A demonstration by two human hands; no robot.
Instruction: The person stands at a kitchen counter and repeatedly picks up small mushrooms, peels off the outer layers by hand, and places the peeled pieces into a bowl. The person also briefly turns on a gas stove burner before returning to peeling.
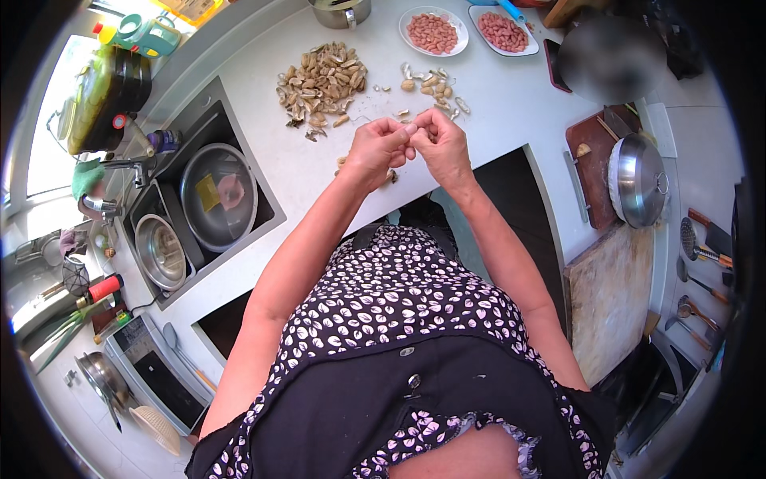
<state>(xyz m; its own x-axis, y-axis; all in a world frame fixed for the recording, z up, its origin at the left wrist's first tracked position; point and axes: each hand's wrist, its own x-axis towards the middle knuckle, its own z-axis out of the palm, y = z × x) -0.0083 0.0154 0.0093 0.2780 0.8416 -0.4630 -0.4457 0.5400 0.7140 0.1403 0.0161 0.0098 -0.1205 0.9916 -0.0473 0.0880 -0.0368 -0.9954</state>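
Note:
My left hand point(381, 146) and my right hand point(440, 143) meet at the fingertips above the white countertop. Both have bent fingers, with a small piece, likely peanut or shell, mostly hidden between them. Beyond my left hand lies a heap of peanut shells point(326, 81). A few whole peanuts point(428, 90) and loose shells are scattered past my right hand. Farther back, a round white plate point(404, 33) and a squarish white dish point(482, 45) hold pink shelled peanuts. A few more peanuts or shells lie partly hidden by my left hand and wrist.
A sink point(272, 209) with metal basins is at left, a steel pot point(341, 15) at the back. To the right are a phone point(556, 66), a brown cutting board point(583, 129), a lidded steel bowl point(640, 179) and a worn wooden board point(610, 299). The counter's front edge has a cutout.

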